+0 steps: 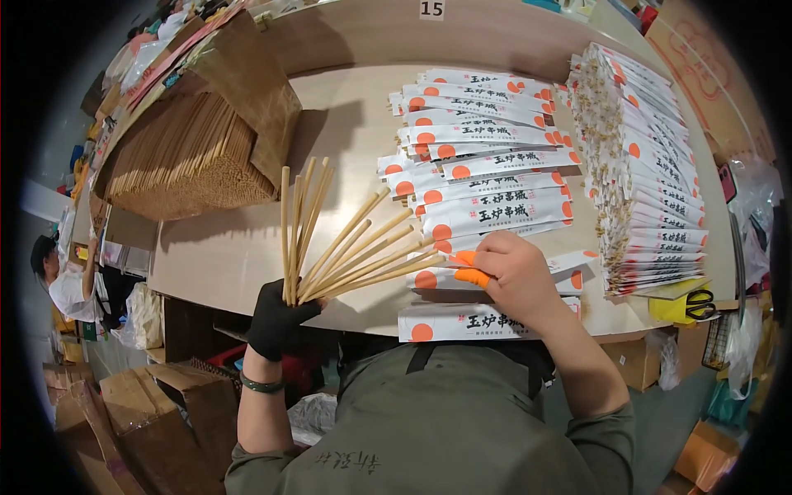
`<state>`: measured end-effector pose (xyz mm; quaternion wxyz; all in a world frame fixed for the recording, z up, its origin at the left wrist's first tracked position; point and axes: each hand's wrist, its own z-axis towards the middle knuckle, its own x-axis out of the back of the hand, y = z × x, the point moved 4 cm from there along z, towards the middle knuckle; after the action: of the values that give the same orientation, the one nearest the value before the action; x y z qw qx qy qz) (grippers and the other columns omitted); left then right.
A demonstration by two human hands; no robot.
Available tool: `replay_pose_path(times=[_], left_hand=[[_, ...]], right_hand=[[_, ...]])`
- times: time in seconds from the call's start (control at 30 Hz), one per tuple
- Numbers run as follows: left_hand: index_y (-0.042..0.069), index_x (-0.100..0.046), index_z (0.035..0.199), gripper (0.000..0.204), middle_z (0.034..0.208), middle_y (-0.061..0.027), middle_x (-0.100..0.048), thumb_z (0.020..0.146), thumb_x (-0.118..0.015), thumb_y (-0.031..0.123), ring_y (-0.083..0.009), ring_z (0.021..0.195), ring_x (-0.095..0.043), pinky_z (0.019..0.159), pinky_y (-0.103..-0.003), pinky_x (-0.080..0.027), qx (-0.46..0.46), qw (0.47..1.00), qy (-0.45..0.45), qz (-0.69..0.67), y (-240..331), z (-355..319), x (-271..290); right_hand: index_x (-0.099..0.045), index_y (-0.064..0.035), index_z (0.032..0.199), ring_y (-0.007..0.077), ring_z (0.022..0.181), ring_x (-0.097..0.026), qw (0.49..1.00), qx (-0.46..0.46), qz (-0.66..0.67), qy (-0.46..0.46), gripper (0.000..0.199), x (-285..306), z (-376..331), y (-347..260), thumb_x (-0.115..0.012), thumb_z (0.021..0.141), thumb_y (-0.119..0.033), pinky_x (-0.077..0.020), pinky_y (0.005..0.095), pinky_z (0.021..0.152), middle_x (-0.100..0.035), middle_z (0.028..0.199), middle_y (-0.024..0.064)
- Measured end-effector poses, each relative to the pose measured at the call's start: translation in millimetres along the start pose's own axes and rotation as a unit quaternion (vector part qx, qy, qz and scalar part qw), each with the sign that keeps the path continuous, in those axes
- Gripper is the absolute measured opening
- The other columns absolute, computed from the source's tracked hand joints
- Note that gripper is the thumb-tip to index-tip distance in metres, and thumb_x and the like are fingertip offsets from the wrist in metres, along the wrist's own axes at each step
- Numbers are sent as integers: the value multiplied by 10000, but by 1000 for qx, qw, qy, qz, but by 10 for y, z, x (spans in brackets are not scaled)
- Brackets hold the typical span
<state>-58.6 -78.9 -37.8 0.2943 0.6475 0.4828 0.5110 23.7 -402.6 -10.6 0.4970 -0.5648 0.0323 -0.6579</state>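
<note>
Pale tabletop crowded; gloved left hand clenches fanned chopsticks; right hand pinches a paper sleeve; loose sticks might slip, scattering the sleeves just beyond.

bamboo chopsticks fanned upright, white paper sleeve flat

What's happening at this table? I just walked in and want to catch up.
A person's left hand, in a black glove, holds a fanned bunch of chopsticks. The right hand, with orange tips on its fingers, rests on white paper sleeves spread over the table. More sleeved stacks lie to the right.
</note>
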Motion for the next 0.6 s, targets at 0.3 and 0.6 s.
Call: replay_pose_path(times=[0.3,0.6], left_hand=[[-13,-687,929,269,809,-38,-680,712,-782,116,-101,734,-603,685,-280,-487,0,998,-57,-12,57,91,145],[-8,-679,903,259,774,-21,-657,685,-783,86,-90,716,-581,647,-259,-468,27,998,-54,32,170,231,206]], right_hand=[[-603,1,710,226,658,-503,997,-37,57,33,238,56,28,-29,-790,714,-145,-415,341,579,-518,696,62],[-688,-23,783,210,661,-525,976,-172,137,-9,153,-14,14,114,-777,730,-135,-422,339,587,-542,697,58]])
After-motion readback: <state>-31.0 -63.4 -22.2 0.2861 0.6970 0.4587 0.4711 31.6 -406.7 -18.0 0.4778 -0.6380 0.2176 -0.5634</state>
